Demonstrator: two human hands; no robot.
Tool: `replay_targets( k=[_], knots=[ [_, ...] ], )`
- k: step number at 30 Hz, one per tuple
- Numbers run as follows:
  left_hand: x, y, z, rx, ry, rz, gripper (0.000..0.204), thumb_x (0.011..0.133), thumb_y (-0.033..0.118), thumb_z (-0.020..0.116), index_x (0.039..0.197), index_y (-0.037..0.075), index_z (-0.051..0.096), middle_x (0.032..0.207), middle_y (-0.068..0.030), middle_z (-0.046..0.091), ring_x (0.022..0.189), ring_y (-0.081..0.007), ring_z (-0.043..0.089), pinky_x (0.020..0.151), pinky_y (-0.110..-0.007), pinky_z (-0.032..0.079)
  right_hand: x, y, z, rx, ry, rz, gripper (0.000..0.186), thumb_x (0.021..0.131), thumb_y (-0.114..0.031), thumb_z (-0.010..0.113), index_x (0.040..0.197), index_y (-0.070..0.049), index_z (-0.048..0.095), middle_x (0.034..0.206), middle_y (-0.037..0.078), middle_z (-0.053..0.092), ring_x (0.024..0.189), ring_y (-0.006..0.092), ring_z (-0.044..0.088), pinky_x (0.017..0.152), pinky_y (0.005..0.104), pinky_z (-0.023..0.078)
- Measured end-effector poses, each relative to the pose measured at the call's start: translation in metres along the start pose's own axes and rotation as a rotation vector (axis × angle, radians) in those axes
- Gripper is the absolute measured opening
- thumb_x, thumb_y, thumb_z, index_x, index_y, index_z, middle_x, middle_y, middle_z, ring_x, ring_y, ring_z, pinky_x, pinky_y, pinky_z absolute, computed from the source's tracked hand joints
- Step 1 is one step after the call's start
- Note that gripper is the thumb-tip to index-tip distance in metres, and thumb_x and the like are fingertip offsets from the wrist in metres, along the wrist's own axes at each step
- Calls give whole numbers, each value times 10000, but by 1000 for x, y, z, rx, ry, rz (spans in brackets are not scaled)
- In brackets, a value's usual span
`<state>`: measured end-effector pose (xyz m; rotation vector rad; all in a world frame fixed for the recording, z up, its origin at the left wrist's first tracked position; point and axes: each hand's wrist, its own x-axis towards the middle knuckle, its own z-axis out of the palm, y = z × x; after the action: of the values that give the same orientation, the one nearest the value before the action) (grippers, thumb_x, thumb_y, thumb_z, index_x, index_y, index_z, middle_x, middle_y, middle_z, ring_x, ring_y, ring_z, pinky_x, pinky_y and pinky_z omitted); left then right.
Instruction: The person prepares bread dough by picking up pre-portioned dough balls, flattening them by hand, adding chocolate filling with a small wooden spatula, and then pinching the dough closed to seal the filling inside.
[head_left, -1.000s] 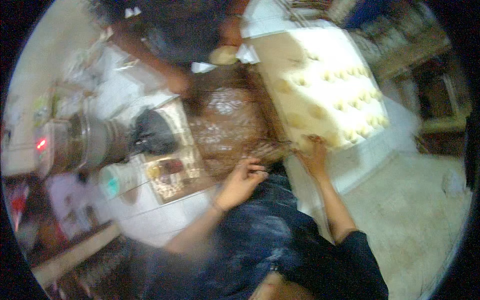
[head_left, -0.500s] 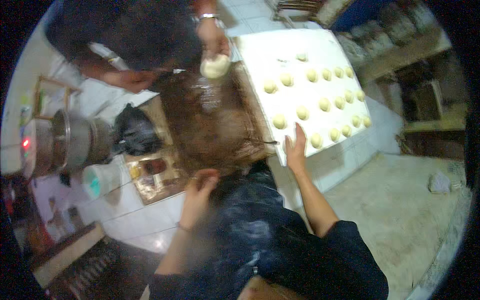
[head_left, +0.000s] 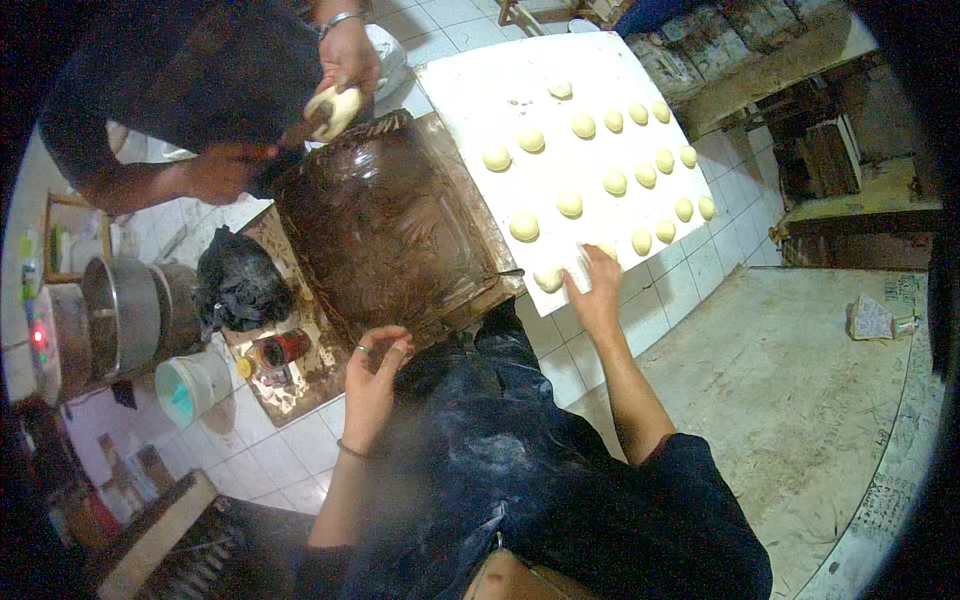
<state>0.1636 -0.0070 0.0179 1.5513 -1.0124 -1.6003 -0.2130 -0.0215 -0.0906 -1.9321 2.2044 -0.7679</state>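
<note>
Several pale, round dough balls (head_left: 614, 181) sit in rows on a white board (head_left: 455, 90) ahead to the right. My right hand (head_left: 598, 295) reaches over the board's near edge with fingers stretched and thumb apart. Its fingertips partly cover one dough ball; another near dough ball (head_left: 548, 277) lies just left of the thumb. My left hand (head_left: 374, 380), with a ring on one finger, hovers empty near my lap, fingers loosely bent and apart. Beside it is a shallow tray (head_left: 385, 215) coated in glossy dark brown.
Across the tray, a co-worker's hand (head_left: 348, 58) holds a dough piece (head_left: 335, 112) with a dark middle; their other hand (head_left: 222, 172) is close by. At left are a black bag (head_left: 240, 280), metal pots (head_left: 122, 312) and a white bucket (head_left: 192, 388). A low table (head_left: 760, 390) stands right.
My view has shifted, moving the scene left and up. My right hand has moved rightward along the board's edge, and a dough ball now shows left of it. The co-worker's dough piece has moved left.
</note>
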Motion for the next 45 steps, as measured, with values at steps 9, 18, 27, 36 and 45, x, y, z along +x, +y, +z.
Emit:
replay_targets(
  k=[9, 18, 27, 36, 45],
  knots=[
    [3, 17, 17, -50, -124, -10, 219, 1003, 156, 618, 1179, 27, 629, 1152, -73, 672, 1088, -149, 619, 971, -292, 479, 33, 33, -46, 1077, -143, 840, 405, 920, -171, 637, 1284, -12, 555, 1137, 158, 679, 1015, 228, 657, 910, 363, 526],
    [16, 83, 77, -41, -330, 243, 373, 917, 170, 744, 1227, -8, 639, 1179, -99, 642, 1088, -158, 631, 918, -298, 534, 27, -181, -100, 1336, -525, 442, 423, 932, -121, 695, 1316, -26, 544, 1063, 73, 674, 937, 135, 656, 750, 284, 566],
    [15, 71, 49, 262, -106, 257, 299, 895, 193, 758, 1130, 13, 719, 1024, -107, 738, 890, -152, 693, 792, -284, 541, 27, -173, -74, 1100, -750, 326, 223, 941, -137, 694, 1114, 2, 673, 913, 33, 689, 773, 81, 630, 665, 225, 520],
    [11, 38, 34, 414, -140, 261, 273, 859, 163, 744, 1064, -16, 717, 905, -193, 737, 823, -219, 725, 755, -341, 546, 19, -186, -73, 945, -833, 218, 210, 956, -154, 667, 1089, 7, 685, 996, 56, 701, 927, 111, 641, 798, 268, 528],
    [13, 28, 28, 363, -240, 114, 313, 845, 210, 756, 1079, 7, 714, 949, -116, 743, 838, -170, 686, 806, -328, 536, 5, -188, -64, 1023, -750, 347, 219, 923, -103, 703, 1104, 14, 670, 901, -5, 659, 755, 49, 544, 688, 220, 469]
  ],
)
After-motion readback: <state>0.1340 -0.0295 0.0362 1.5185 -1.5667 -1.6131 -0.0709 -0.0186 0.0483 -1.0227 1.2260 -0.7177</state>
